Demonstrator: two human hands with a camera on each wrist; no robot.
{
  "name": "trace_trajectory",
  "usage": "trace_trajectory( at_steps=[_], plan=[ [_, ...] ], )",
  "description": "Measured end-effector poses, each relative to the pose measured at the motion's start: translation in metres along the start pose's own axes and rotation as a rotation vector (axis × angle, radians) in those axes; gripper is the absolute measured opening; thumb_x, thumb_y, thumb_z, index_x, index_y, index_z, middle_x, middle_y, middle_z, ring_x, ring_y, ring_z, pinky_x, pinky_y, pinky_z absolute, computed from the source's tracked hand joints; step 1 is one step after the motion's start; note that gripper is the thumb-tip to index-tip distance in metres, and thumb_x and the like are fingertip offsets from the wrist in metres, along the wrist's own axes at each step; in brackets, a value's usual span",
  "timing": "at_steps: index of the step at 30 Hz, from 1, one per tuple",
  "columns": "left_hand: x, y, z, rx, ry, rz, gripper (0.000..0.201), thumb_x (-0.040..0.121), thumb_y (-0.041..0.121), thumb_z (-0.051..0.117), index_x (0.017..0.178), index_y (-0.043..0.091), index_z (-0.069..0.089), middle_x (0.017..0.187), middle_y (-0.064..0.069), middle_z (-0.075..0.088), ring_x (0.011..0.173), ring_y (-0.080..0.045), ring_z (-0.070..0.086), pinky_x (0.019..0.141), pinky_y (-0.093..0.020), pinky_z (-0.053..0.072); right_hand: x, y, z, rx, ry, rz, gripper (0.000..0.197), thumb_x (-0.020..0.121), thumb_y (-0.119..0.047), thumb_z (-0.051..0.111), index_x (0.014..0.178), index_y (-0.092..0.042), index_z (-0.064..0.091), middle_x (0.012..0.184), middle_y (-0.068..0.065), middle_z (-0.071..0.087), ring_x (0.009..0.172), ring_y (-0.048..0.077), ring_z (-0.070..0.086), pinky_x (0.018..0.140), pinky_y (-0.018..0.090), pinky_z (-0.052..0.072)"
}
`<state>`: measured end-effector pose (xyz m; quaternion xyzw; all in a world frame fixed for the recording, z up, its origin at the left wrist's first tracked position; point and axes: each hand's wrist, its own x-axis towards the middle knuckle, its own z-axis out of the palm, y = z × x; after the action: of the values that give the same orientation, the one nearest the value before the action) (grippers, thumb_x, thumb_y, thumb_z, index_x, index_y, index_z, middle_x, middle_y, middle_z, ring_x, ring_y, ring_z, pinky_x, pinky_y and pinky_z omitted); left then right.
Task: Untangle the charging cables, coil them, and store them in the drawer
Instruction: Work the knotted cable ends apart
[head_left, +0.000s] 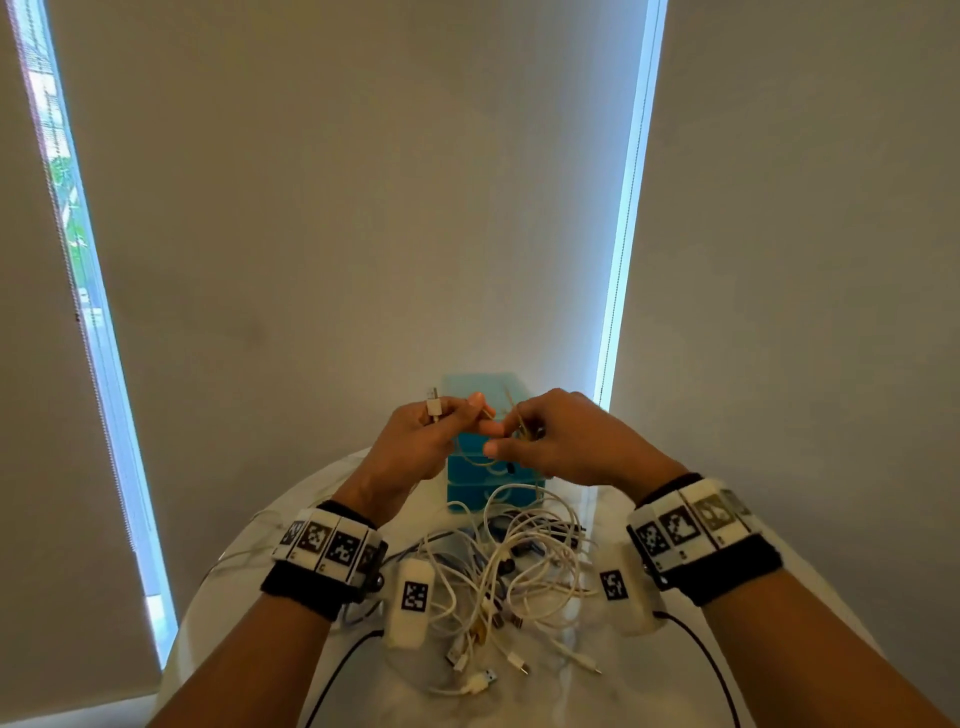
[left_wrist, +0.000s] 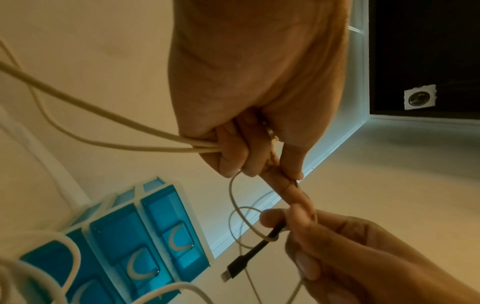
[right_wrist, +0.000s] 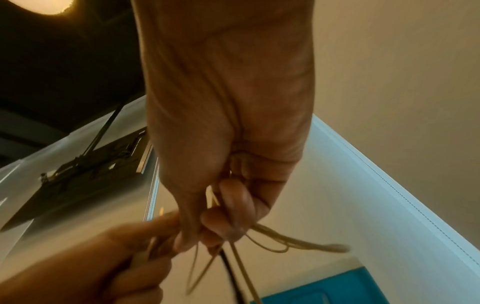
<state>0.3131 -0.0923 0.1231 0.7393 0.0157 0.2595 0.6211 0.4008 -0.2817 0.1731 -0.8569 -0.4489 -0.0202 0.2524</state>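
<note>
Both hands are raised above the table, close together, in front of a blue drawer unit (head_left: 493, 480). My left hand (head_left: 431, 431) grips white cables (left_wrist: 103, 142), and a white plug (head_left: 434, 407) sticks up between its fingers. My right hand (head_left: 550, 436) pinches thin cream cable loops (right_wrist: 272, 239) and a black cable (left_wrist: 249, 257) whose plug hangs below. The two hands' fingertips touch where the cables cross. A tangle of white cables (head_left: 519, 566) lies on the white table (head_left: 649, 686) beneath the wrists. The blue drawers (left_wrist: 145, 232) look shut.
Loose plugs (head_left: 478, 680) lie near the table's front. Pale roller blinds (head_left: 363, 182) hang behind, with bright window strips at left and right. Black wires (head_left: 711, 670) run from both wristbands toward me.
</note>
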Motion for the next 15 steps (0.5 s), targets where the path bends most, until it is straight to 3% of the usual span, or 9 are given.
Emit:
trace_trajectory(
  at_steps=[2,5,8,11,13,15],
  plan=[
    [-0.001,0.0,-0.001,-0.027,-0.018,-0.004,0.038,0.101,0.052,0.066,0.102,0.019,0.085,0.095,-0.01,0.081,0.051,-0.011,0.028,0.052,-0.032,0.021,0.002,0.0,0.009,-0.002,0.043,-0.031,0.031,0.098,-0.054,0.072,0.105,-0.024,0.078,0.088,-0.003,0.076,0.078,0.012,0.074,0.069,0.027,0.062],
    [-0.001,0.002,-0.006,0.009,0.022,0.009,0.037,0.101,0.052,0.066,0.102,0.02,0.085,0.09,0.006,0.079,0.051,-0.009,0.034,0.05,-0.025,0.025,0.002,0.011,0.008,0.136,0.173,0.012,0.019,0.106,-0.039,0.067,0.102,-0.022,0.074,0.082,-0.004,0.075,0.063,0.002,0.068,0.061,0.02,0.054],
    [-0.002,0.005,-0.011,0.098,0.144,-0.011,0.046,0.099,0.063,0.063,0.1,0.021,0.079,0.068,0.019,0.066,0.053,-0.003,0.045,0.054,-0.021,0.036,0.004,0.032,-0.004,0.627,0.58,0.18,0.016,0.108,-0.017,0.06,0.107,-0.01,0.074,0.081,0.005,0.076,0.057,0.01,0.064,0.049,0.017,0.047],
    [-0.004,0.008,-0.016,-0.078,0.153,-0.03,0.055,0.095,0.073,0.062,0.081,0.021,0.067,0.061,0.008,0.041,0.056,-0.012,0.031,0.053,-0.025,0.028,0.003,0.046,-0.014,1.29,0.989,0.231,0.02,0.107,-0.005,0.048,0.104,-0.003,0.068,0.072,0.008,0.071,0.056,0.016,0.061,0.048,0.023,0.047],
    [-0.006,0.012,-0.017,-0.224,0.151,-0.001,0.053,0.093,0.073,0.063,0.072,0.024,0.06,0.063,0.005,0.033,0.056,-0.013,0.023,0.05,-0.024,0.024,0.008,0.048,-0.018,1.535,1.221,0.213,0.021,0.108,-0.005,0.042,0.109,-0.006,0.064,0.076,0.007,0.069,0.058,0.016,0.063,0.053,0.024,0.05],
    [-0.007,0.018,-0.016,-0.285,0.155,0.045,0.049,0.093,0.068,0.062,0.069,0.025,0.058,0.063,0.005,0.03,0.054,-0.012,0.022,0.047,-0.022,0.023,0.026,0.042,-0.011,1.605,1.354,0.181,0.023,0.11,-0.007,0.037,0.117,-0.004,0.059,0.085,0.012,0.07,0.057,0.014,0.065,0.055,0.024,0.052]
  ],
)
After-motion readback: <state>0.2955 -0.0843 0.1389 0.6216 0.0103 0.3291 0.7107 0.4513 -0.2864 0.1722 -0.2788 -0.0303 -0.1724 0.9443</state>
